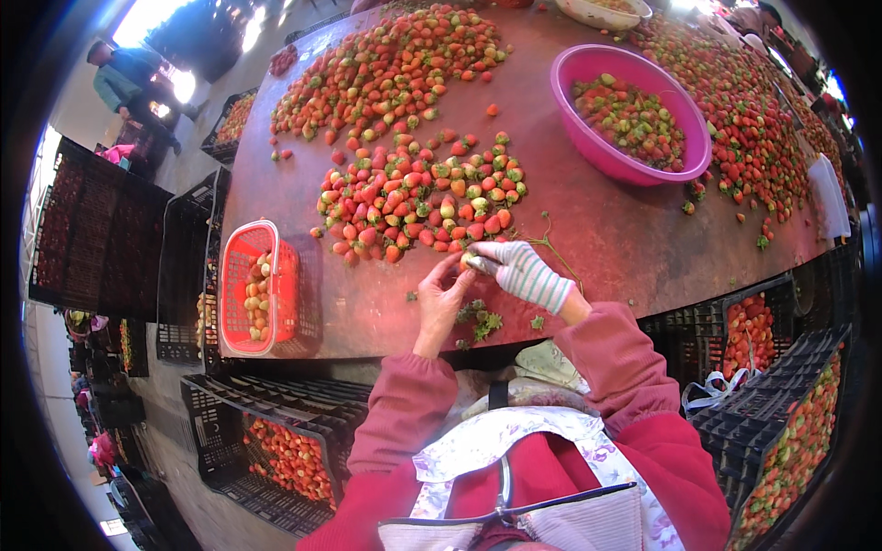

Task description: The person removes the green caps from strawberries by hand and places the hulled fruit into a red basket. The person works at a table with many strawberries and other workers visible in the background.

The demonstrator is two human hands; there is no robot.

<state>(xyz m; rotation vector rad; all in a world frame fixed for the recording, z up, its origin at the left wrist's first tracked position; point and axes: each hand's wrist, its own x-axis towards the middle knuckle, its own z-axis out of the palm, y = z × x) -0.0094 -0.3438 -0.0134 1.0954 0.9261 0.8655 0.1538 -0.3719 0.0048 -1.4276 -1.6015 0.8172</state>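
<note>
My bare left hand [442, 297] pinches a strawberry [466, 261] between thumb and fingers, just in front of a heap on the red tabletop [606, 255]. My right hand [530, 272] wears a white glove with green stripes. It grips a small metal tool [485, 265], whose end meets the strawberry; the tool's exact kind is hidden by the fingers. Beyond both hands lies the near strawberry heap [413, 196], many fruits with green caps. Cut green caps [480, 321] lie by the table edge below my hands. A thin green stem [558, 251] rests right of the glove.
At left stands a red plastic basket [286, 289] with trimmed strawberries [258, 296]. A pink basin [565, 103] of green caps sits at the right. Larger strawberry heaps [393, 65] lie farther back. Black crates [207, 441] flank me below the table. A person [131, 82] is at upper left.
</note>
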